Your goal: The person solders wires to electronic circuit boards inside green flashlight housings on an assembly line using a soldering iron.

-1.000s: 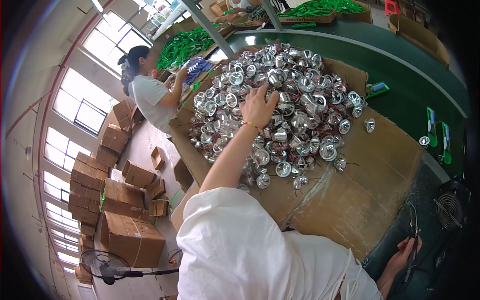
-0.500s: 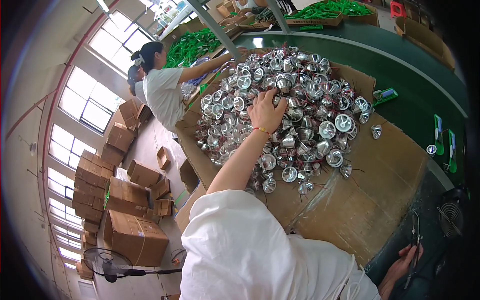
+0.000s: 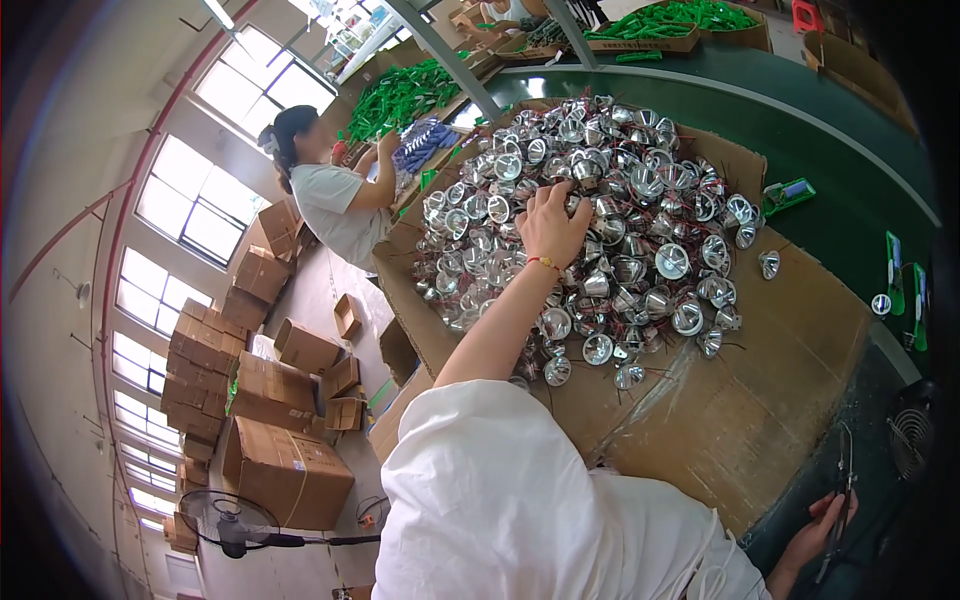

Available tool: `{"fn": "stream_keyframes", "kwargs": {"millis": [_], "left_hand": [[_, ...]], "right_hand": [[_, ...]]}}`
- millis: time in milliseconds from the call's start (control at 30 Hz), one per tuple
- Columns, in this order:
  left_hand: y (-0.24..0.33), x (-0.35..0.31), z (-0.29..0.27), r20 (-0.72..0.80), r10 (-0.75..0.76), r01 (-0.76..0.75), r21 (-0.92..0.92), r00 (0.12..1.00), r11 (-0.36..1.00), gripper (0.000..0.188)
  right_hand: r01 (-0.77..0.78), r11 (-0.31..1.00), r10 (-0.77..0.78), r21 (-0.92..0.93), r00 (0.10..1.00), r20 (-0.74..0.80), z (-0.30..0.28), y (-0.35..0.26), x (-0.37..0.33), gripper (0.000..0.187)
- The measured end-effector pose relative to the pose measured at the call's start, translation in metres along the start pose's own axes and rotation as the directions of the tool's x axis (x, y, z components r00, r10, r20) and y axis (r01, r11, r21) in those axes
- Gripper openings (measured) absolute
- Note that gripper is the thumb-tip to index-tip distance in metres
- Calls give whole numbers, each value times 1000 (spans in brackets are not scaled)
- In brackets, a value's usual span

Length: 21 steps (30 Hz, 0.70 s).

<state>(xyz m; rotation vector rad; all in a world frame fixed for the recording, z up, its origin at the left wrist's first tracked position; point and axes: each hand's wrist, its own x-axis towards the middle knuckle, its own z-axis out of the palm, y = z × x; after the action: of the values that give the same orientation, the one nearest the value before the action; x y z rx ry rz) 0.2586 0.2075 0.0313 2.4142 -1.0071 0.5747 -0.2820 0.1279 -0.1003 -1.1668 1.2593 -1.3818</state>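
Note:
A big heap of shiny silver reflector cups (image 3: 672,262) with thin red and dark wires lies on opened-out cardboard (image 3: 740,400) before me. My left hand (image 3: 555,225) reaches into the upper middle of it, fingers bent and closed at the base of a reflector cup (image 3: 588,165); the cups partly hide the fingertips. Low at the right, my right hand (image 3: 815,528) is closed round a slim, dark, pointed metal tool (image 3: 842,490), whose exact kind I cannot make out. The tool points upward, apart from the heap.
Green-cased parts (image 3: 896,290) and a loose reflector cup (image 3: 880,304) lie on the green bench at right. A dark coil (image 3: 910,430) stands near the tool. Another person (image 3: 335,205) works at left, beside green parts (image 3: 405,95). Cartons (image 3: 290,470) and a fan (image 3: 230,525) stand left.
The whole scene has shifted slightly right in view. My left hand keeps its place on the heap. The co-worker's arm has drawn back from the heap's far edge.

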Motion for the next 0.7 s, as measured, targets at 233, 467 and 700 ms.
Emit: {"fn": "stream_keyframes", "kwargs": {"millis": [233, 467, 700], "left_hand": [[-2, 2, 2, 25, -32, 33, -66, 999, 997, 44], [-1, 11, -4, 181, -60, 73, -68, 982, 995, 51], [-22, 34, -31, -338, -28, 3, -74, 941, 997, 46]], "right_hand": [[-11, 999, 11, 30, 1000, -4, 2, -2, -1, 26], [5, 1000, -5, 8, 999, -35, 1, 3, 0, 25], [3, 999, -3, 45, 1000, -7, -1, 2, -1, 25]]}}
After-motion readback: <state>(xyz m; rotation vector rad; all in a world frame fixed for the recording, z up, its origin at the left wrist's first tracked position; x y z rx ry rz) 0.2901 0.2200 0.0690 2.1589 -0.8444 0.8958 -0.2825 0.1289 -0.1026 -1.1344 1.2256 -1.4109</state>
